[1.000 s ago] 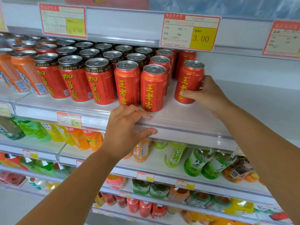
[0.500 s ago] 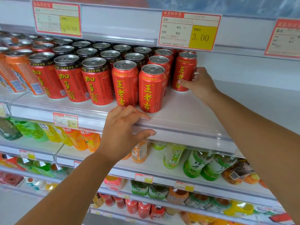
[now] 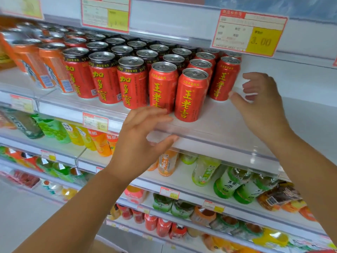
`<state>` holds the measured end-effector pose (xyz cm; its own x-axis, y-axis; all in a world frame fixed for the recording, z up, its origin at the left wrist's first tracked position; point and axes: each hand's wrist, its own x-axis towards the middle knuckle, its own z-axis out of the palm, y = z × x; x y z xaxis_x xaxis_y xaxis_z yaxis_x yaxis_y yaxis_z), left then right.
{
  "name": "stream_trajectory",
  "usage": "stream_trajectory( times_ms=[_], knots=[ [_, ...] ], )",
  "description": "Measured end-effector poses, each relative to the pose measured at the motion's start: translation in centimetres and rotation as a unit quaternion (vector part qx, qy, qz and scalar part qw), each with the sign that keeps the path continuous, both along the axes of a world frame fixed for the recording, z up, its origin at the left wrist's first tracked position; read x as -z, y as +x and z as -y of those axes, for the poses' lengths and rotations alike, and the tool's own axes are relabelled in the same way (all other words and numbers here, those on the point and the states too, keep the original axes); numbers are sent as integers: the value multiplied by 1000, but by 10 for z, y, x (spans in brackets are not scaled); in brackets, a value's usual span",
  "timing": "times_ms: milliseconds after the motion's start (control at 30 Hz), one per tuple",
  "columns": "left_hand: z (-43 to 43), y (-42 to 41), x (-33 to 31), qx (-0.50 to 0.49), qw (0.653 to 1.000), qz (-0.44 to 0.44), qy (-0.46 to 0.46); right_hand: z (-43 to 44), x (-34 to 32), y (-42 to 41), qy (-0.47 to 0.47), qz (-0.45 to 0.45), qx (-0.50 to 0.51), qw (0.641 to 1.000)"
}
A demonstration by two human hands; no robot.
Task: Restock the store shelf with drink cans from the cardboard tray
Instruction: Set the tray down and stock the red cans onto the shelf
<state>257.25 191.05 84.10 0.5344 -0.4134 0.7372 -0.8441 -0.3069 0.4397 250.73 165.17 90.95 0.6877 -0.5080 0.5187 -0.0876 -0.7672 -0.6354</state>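
Many cans (image 3: 191, 95): standing in rows on shelf (image 3: 218, 123), leaving right side bare.
Right hand (image 3: 260, 106): hovering beside rightmost can (image 3: 225, 79), grasping nothing.
Left hand (image 3: 144, 139): resting on shelf edge, holding nothing.
Cardboard tray: not showing (more cans probably coming).

A red-and-yellow price tag (image 3: 249, 32) reading 3.00 hangs overhead, with a blurred second tag (image 3: 105, 14) to its left. Lower down, green tea bottles (image 3: 226, 185) crowd together near an orange drink bottle (image 3: 166, 164). Red bottles (image 3: 163, 227) stand lowest.
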Motion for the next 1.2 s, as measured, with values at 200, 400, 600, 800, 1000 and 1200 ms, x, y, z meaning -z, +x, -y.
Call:
stream_trajectory(
  times_ms=[200, 400, 600, 800, 1000, 1200],
  knots=[
    [-124, -27, 103, -136, 965, -214, 69, -123, 52, -67, 26, -28, -273, 961],
    [-238, -80, 225, -270, 732, -593, 201, -237, 208, -26, 162, -332, -366, 854],
    [-310, -137, 404, -281, 564, -751, 197, -319, 454, 7, 121, -563, -354, 737],
    [-328, -167, 617, -289, 515, -790, 168, -369, 696, 15, 34, -675, -343, 653],
    [-312, -171, 798, -316, 521, -788, 90, -394, 870, 22, -35, -642, -341, 686],
    [-289, -182, 875, -330, 493, -803, 58, -393, 938, 18, -136, -681, -324, 642]
  ],
)
